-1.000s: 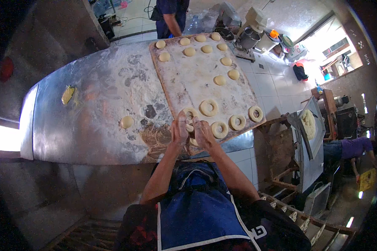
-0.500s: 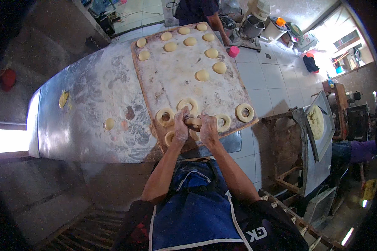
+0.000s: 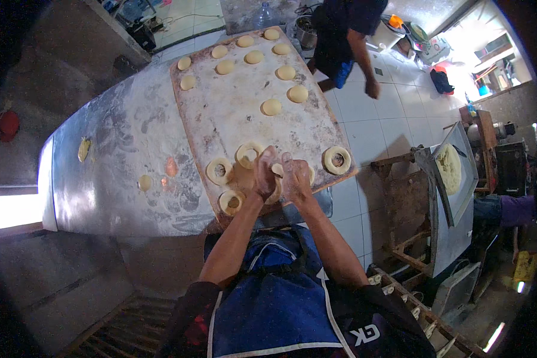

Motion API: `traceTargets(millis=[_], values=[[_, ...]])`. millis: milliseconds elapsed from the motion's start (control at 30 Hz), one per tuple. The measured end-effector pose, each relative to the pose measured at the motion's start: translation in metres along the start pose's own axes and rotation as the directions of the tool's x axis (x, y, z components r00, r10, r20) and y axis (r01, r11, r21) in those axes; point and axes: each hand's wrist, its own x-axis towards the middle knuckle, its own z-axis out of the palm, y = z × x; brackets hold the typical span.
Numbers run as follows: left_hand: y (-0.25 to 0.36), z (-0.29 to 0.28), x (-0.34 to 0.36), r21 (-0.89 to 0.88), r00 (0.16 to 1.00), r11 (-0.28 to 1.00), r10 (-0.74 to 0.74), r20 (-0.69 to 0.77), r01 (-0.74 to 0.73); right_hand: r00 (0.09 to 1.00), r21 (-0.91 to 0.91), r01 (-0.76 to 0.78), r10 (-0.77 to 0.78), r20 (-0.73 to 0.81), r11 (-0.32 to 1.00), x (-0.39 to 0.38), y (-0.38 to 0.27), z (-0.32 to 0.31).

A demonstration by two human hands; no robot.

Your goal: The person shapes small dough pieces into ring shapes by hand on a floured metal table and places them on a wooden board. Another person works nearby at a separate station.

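Over the near part of a floured wooden board point(image 3: 235, 101), my left hand point(image 3: 264, 176) and my right hand point(image 3: 295, 180) are raised close together. Between them a piece of dough point(image 3: 277, 169) shows, mostly covered by my fingers, which are closed around it. Several dough rings lie about my hands: one ring point(image 3: 210, 173) to the left, another point(image 3: 223, 204) nearer me, one point(image 3: 241, 156) just beyond my left hand, and one point(image 3: 329, 161) by the right edge. Two more are partly hidden by my hands. Dough balls point(image 3: 272, 107) rest farther up the board.
The board lies on a flour-dusted metal table point(image 3: 113, 137). On its left are a small dough ball point(image 3: 144, 182) and a yellowish scrap point(image 3: 84, 149). To the right stands a metal tray on a stand point(image 3: 453, 221), with a dough mass point(image 3: 448, 169). Another person point(image 3: 346, 36) is beyond the board.
My hands have lifted slightly and turned, their fingers now covering more of the dough ring. The other person has moved right, away from the board's far edge. The pink object there is no longer visible.
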Motion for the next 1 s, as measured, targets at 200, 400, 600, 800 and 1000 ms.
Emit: traceTargets(millis=[200, 400, 600, 800, 1000], values=[[0.018, -0.003, 0.026, 0.171, 0.976, 0.979, 0.08, 0.205, -0.116, 0.994, 0.264, 0.044, -0.015, -0.111, 0.963, 0.014, -0.006, -0.008], [0.034, 0.025, 0.079, 0.425, 0.988, 0.894, 0.106, 0.113, -0.144, 0.999, -0.302, 0.017, -0.027, -0.029, 0.953, 0.054, -0.02, -0.055], [0.023, 0.021, 0.107, 0.859, 0.894, 0.271, 0.245, 0.374, -0.434, 0.982, -0.753, 0.114, -0.189, -0.014, 0.649, 0.056, 0.015, -0.069], [0.045, 0.019, 0.094, 0.739, 0.822, 0.374, 0.139, 0.552, -0.56, 0.999, -0.706, 0.048, -0.04, 0.029, 0.706, 0.065, 0.042, -0.057], [0.066, -0.026, 0.068, 0.832, 0.89, 0.344, 0.305, 0.34, -0.435, 0.87, -0.623, 0.386, -0.493, 0.001, 0.68, 0.042, 0.053, -0.055]])
